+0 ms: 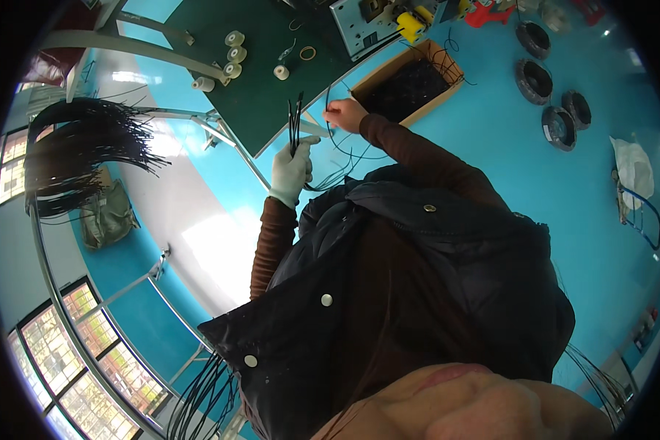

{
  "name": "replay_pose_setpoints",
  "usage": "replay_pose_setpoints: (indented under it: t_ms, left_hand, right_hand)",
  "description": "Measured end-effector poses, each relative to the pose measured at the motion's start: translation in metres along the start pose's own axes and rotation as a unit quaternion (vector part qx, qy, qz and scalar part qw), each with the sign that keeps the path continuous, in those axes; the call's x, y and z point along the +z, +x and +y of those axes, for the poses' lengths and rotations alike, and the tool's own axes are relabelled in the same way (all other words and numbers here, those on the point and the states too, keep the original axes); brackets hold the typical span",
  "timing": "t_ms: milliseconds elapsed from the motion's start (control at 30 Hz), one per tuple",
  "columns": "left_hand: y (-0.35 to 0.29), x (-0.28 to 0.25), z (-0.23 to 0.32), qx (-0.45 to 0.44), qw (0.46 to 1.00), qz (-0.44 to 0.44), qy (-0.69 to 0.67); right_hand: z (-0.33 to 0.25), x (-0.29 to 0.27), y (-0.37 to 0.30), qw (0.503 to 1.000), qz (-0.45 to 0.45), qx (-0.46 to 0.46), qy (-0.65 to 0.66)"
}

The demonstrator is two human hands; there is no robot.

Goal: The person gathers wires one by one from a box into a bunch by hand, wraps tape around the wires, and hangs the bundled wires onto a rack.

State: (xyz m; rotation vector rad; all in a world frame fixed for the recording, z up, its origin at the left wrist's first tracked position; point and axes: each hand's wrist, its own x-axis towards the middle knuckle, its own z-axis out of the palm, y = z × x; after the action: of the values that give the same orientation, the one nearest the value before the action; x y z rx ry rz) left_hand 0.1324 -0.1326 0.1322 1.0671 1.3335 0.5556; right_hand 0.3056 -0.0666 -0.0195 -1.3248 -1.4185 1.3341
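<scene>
My left hand (290, 172), in a white glove, is closed round a small bundle of black wires (295, 125). Their upper ends stand up above the fist, and the tails (337, 174) hang below it toward my lap. To its right, my bare right hand (347, 115) has its fingertips pinched on a single black wire (328, 100), apart from the bundle. Just beyond the right hand lies a cardboard box (458, 79) with dark contents that I cannot make out in detail.
A dark green worktable (260, 95) carries white spools (235, 55) and a metal machine (363, 29) with a yellow part (411, 28). Black wire bundles (88, 147) hang over a metal rack (44, 257) at left. Several wire coils (533, 81) lie on the blue floor at right.
</scene>
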Motion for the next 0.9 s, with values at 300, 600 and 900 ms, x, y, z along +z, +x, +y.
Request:
replay_pose_setpoints:
  t_ms: [300,600,900]
  left_hand:
    - [0.048,0.017,0.047,0.071,0.992,-0.026,0.103]
    - [0.137,0.056,0.049,-0.014,0.98,-0.102,0.173]
    - [0.125,0.039,0.036,0.026,0.956,-0.26,-0.13]
  right_hand:
    - [0.015,0.006,-0.036,0.998,0.048,-0.011,-0.036]
    - [0.013,0.034,-0.081,0.981,-0.044,-0.101,-0.159]
    - [0.029,0.041,-0.085,0.944,-0.176,-0.046,-0.274]
